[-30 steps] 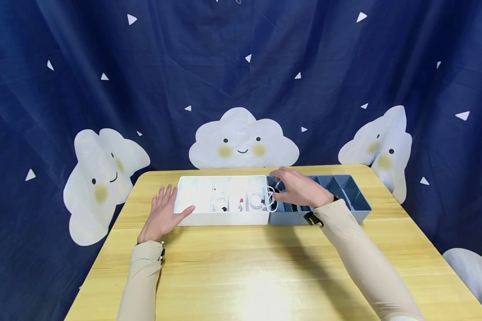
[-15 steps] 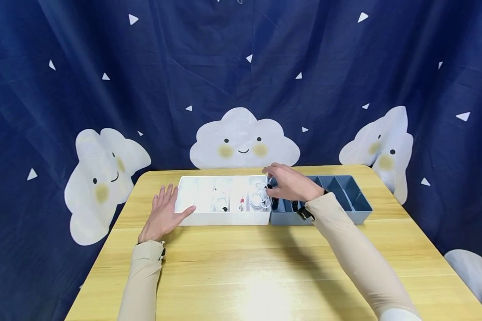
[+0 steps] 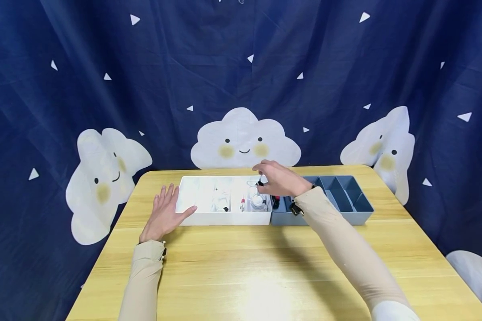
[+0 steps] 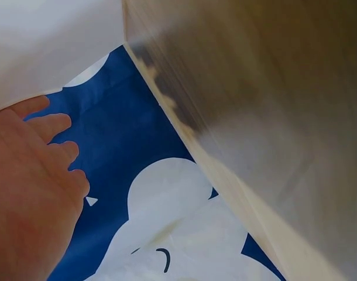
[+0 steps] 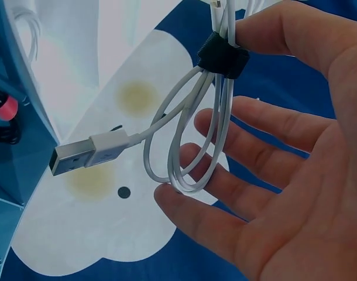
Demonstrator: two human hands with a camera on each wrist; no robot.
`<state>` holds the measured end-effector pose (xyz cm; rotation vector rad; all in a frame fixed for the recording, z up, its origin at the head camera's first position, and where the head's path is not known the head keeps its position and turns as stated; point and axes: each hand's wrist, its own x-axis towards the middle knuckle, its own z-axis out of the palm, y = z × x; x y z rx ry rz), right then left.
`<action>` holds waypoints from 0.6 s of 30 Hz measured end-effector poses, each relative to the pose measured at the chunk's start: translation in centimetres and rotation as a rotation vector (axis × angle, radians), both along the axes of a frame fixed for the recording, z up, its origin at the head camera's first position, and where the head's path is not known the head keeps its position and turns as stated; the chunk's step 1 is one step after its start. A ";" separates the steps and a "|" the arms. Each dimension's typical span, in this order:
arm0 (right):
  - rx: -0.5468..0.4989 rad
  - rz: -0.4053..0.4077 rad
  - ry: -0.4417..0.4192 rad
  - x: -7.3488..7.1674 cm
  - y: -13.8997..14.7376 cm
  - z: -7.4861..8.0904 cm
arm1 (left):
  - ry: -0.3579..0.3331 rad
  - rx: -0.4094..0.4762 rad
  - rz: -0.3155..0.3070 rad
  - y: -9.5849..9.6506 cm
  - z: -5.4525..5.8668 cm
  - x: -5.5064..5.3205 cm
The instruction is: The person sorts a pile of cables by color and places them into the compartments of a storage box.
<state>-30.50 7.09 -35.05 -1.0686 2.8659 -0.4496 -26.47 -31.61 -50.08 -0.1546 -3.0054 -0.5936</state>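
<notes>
My right hand [image 3: 281,179] hangs over the right end of the white divided box [image 3: 221,218]. It holds a looped white USB cable [image 5: 193,102], bundled with a black strap [image 5: 222,58]; the thumb and fingers are around the bundle in the right wrist view, and its USB plug [image 5: 88,153] dangles free. Below that hand, a coiled white cable [image 3: 259,202] lies in the box's end compartment. My left hand [image 3: 164,214] is at the box's left end, fingers spread and thumb along the front corner. In the left wrist view its fingers [image 4: 52,126] extend beside a white surface.
A blue-grey divided box [image 3: 325,219] stands against the white one's right side, with a black cable with a red part [image 3: 276,202] inside. Other white box compartments hold another white cable [image 3: 222,203] and a small red-and-white item [image 3: 242,204]. A wooden table [image 3: 225,267] carries both.
My right hand has moved left with the white cable, from over the blue-grey box to over the white box's end compartment. The left hand has stayed in place.
</notes>
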 end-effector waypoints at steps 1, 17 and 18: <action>-0.001 0.004 0.002 -0.1 -0.1 0.0 | 0.001 0.001 0.000 0.0 0.0 0.0; 0.004 0.053 0.010 -1.3 -3.4 -0.2 | 0.009 0.000 0.002 0.1 0.0 0.0; 0.002 0.056 0.009 -1.4 -3.7 -0.2 | 0.009 0.004 0.002 0.1 0.0 0.0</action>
